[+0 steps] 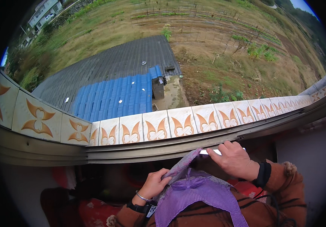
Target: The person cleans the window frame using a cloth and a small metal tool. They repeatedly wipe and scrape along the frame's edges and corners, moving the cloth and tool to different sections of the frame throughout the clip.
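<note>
My left hand point(156, 183), with a metal bangle at the wrist, pinches the edge of a fuzzy grey-and-pink cloth piece point(181, 167) between thumb and fingers. A purple checked cloth point(194, 193) with a ruffled edge and a tie lies just below, over my front. To the right, my right hand point(234, 160) grips a flat, bright white object point(205, 152), mostly covered by the fingers; what it is cannot be told. Its left end meets the upper tip of the grey-and-pink cloth. Both hands are close below the metal window track.
Ahead runs a metal window track point(151, 149), with a ledge of patterned tiles point(156, 124) beyond. Outside, lower down, lie a blue roof point(112, 98), a dark corrugated roof point(117, 59) and a grassy field point(217, 56). Red patterned fabric point(97, 211) shows at lower left.
</note>
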The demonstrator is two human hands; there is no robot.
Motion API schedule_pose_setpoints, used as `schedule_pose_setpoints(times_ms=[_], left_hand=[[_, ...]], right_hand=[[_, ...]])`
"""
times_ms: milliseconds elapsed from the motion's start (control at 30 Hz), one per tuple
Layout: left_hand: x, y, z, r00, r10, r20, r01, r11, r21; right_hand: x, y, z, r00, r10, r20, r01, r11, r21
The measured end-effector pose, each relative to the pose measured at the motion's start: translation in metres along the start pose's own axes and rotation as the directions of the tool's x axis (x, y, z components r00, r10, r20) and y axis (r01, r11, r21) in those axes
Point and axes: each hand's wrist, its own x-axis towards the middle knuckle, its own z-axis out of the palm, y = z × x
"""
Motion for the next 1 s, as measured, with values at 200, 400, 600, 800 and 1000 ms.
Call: schedule_pose_setpoints(times_ms=[200,400,600,800,1000], left_hand=[[-0.038,-0.025,-0.06,0.895,-0.042,-0.444,-0.035,0.986,-0.164],[-0.034,-0.033,-0.11,0.714,-0.023,-0.7,-0.099,0.986,-0.133],[-0.024,-0.007,-0.101,0.758,0.107,-0.644,-0.046,0.993,0.11],[0.001,0.032,-0.047,0.889,0.104,-0.447,-0.098,0.994,0.038],[0.025,0.048,0.005,0.988,0.152,-0.032,-0.152,0.988,0.019]], right_hand=[[0.08,-0.05,0.015,0.985,-0.156,-0.068,0.158,0.987,0.026],[0.148,-0.105,0.037,0.968,-0.147,-0.202,0.182,0.969,0.169],[0.137,-0.1,0.036,0.965,-0.121,-0.231,0.165,0.97,0.18],[0.072,-0.036,0.016,0.982,-0.179,-0.057,0.183,0.98,0.074],[-0.003,0.016,-0.014,0.981,-0.129,0.142,0.144,0.985,-0.098]])
